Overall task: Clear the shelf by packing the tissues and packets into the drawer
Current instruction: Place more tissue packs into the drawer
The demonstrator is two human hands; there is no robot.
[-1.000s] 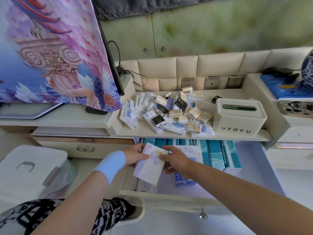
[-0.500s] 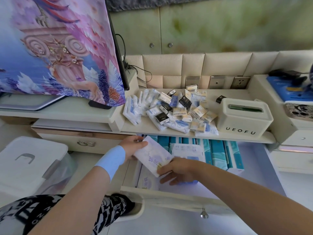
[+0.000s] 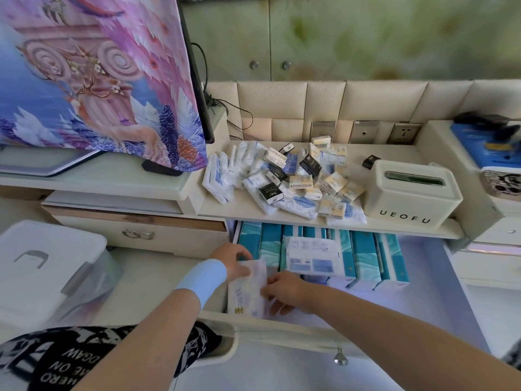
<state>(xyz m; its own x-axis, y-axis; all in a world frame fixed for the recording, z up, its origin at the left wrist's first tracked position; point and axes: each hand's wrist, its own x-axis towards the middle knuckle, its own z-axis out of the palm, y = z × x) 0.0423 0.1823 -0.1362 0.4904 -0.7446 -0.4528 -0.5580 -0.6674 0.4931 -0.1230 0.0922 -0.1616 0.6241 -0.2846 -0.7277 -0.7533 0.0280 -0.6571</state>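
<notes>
A white tissue pack [image 3: 248,289] stands on edge at the front left corner of the open drawer [image 3: 284,330]. My left hand [image 3: 232,259], with a light blue wristband, grips its upper left side. My right hand [image 3: 284,290] holds its right side low in the drawer. Teal tissue packs [image 3: 363,252] fill the back of the drawer, with a white and blue packet [image 3: 313,256] lying on top of them. On the shelf [image 3: 234,206] above lies a pile of tissue packs and small packets [image 3: 287,179].
A white tissue box marked UEOFU [image 3: 408,193] stands on the shelf's right end. A screen under a patterned cloth [image 3: 98,74] is at the left. A lidded white plastic bin [image 3: 48,266] sits on the floor left. Wall sockets [image 3: 403,134] are behind the shelf.
Both hands have lowered the white tissue pack from above the drawer down into its front left corner and turned it upright on edge.
</notes>
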